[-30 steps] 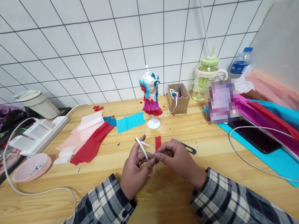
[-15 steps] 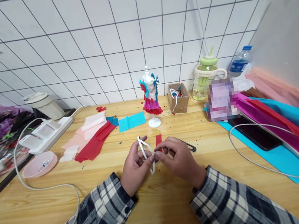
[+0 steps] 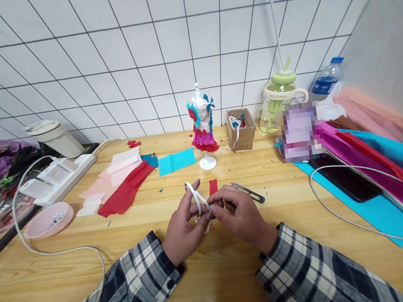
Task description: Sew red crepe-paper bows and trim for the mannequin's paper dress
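A narrow white strip (image 3: 198, 199), perhaps ribbon or tape, loops over the raised index finger of my left hand (image 3: 184, 226). My left thumb pinches the strip near its crossing. The closed fingertips of my right hand (image 3: 243, 215) meet the left fingertips there and pinch the strip as well; the exact pinch point is partly hidden. Just behind the hands lies a small red piece (image 3: 213, 186) of crepe paper. Black thread snips (image 3: 249, 193) rest on the table beyond my right hand. Farther back stands a small white dress form (image 3: 202, 115) dressed in red, blue and magenta ruffles.
A cardboard box (image 3: 241, 132) of scraps stands right of the dress form. Red paper (image 3: 126, 188) and a blue piece (image 3: 176, 161) lie left. A pink dish (image 3: 49, 220) and power strip (image 3: 61, 177) sit far left; a drink bottle (image 3: 280, 104) and dark phone (image 3: 346, 182) are right.
The white strip has shifted on my left hand and now crosses itself near the fingertips. My left index finger is raised more. The snips show more fully, and the view has tilted slightly.
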Motion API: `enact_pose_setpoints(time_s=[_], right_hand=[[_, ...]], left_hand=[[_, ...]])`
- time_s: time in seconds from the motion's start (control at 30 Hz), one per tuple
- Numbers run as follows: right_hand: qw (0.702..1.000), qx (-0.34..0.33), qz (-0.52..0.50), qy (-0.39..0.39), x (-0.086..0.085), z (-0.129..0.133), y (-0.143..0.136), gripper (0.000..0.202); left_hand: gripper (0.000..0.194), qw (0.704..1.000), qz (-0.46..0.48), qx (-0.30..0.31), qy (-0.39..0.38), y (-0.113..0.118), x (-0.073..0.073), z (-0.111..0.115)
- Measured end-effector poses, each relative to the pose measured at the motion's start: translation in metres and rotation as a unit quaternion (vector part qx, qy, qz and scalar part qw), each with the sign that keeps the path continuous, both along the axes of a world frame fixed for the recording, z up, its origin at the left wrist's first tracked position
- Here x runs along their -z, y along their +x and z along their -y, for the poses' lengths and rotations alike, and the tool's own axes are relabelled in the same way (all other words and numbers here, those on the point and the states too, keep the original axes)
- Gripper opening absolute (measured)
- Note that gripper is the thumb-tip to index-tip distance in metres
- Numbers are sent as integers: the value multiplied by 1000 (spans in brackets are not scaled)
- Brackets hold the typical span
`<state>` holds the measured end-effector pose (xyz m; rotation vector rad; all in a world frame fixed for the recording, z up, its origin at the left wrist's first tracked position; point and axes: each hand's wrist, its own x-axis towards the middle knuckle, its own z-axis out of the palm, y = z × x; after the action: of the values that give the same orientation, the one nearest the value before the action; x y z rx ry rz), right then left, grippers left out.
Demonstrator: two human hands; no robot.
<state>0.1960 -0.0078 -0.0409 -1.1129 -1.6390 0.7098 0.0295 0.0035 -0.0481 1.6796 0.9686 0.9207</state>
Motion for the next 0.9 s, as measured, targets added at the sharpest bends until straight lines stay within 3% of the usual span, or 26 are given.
enact_pose_setpoints(time_s=[0.17,0.33,0.53,0.67,0.77,0.9], right_hand=[[1000,-1,-4,15,0,1,0,8],[1000,-10,-6,24,-1,1,1,7],[1000,-1,-12,23,-4,3,0,9],[1000,6,-14,-5,-2,2,0,10],[995,-13,-57,-86,-1,0,1,14],[960,-94,-171,-202,-2,-2,1,25]], left_hand=[[67,989,-104,-14,104,-1,-4,1],[65,979,-144,-18,146,-3,-3,0],[78,994,-62,20,86,-4,0,0],[68,999,22,22,29,-2,1,5],[63,994,90,39,-40,0,-2,8],[66,978,155,91,-104,0,-5,8]])
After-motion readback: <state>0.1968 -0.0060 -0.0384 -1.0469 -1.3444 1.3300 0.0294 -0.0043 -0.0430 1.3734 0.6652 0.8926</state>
